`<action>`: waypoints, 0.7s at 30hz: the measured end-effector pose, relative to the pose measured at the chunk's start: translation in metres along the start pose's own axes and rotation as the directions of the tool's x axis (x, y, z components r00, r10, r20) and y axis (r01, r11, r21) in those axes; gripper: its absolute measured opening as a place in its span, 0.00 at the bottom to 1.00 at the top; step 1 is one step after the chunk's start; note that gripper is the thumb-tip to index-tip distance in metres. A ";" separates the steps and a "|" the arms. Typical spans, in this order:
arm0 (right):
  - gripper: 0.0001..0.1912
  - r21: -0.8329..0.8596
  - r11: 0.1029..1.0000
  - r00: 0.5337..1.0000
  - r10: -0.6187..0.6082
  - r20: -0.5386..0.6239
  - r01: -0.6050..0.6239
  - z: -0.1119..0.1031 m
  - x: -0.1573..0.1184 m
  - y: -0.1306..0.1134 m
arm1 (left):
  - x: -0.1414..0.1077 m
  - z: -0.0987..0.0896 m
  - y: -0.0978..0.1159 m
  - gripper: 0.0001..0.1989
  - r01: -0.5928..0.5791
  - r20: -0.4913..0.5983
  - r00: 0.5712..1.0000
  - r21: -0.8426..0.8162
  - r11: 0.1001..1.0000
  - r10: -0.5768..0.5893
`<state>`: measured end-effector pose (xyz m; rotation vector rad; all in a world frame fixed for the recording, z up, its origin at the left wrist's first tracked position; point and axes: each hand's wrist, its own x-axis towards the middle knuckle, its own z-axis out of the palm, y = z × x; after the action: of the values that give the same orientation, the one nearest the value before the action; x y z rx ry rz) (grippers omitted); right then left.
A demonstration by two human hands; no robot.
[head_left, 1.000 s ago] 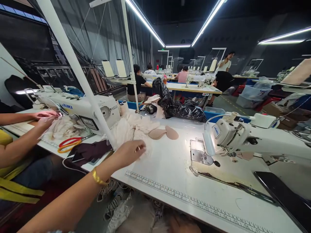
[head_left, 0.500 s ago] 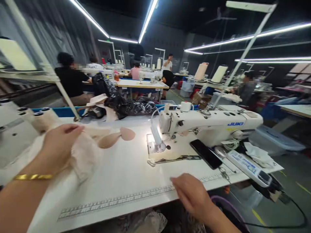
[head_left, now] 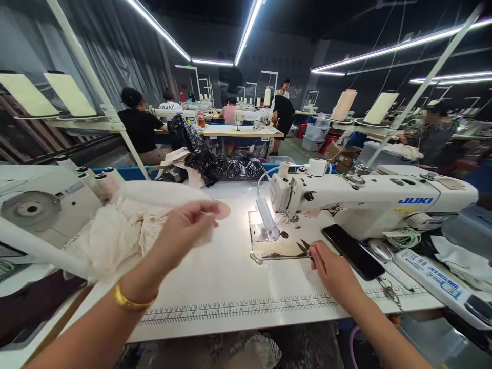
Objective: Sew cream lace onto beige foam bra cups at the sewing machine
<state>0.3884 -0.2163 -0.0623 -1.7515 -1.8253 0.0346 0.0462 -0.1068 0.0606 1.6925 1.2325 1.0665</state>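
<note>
My left hand point(head_left: 188, 233) is closed in a pinch on a small beige fabric piece point(head_left: 223, 210), held above the white table left of the needle area. Its rounded end sticks out past my fingertips; my fingers cover the rest. My right hand point(head_left: 330, 264) is wrapped around a pair of thread snips point(head_left: 303, 248), dark pointed blades facing left, by the front of the sewing machine bed. Behind the snips stands the white sewing machine point(head_left: 369, 197), its lamp lighting the needle plate point(head_left: 265, 233). Cream lacy fabric point(head_left: 115, 238) lies heaped beside my left forearm.
Right of my right hand lie a black phone point(head_left: 351, 251), a computer mouse point(head_left: 380, 249) and a white boxed device point(head_left: 438, 282). A ruler strip point(head_left: 246, 308) runs along the table's front edge. Black plastic bags point(head_left: 234, 166) sit behind the table. Several people work farther back.
My left hand has moved right, away from the fabric heap, with the beige piece. My right hand has moved up to the machine bed and now shows the snips. The view has turned left.
</note>
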 end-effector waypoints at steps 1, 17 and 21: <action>0.17 0.113 0.993 0.999 0.035 0.042 -0.039 -0.001 -0.002 -0.016 | -0.009 0.015 -0.011 0.23 0.102 0.181 0.979 -0.069 0.992 -0.088; 0.17 -0.176 0.862 0.871 -0.490 -0.048 0.475 0.033 0.009 -0.103 | -0.040 0.038 -0.039 0.39 0.162 0.588 0.799 -0.009 0.987 -0.125; 0.19 -0.218 0.916 0.934 -0.354 -0.043 0.337 0.010 -0.003 -0.045 | -0.023 -0.030 -0.032 0.29 -0.097 0.261 0.965 0.443 0.891 -0.024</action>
<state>0.3431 -0.2207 -0.0526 -1.5088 -2.1130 -0.3769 0.0038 -0.1186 0.0380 2.1363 1.3475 0.5694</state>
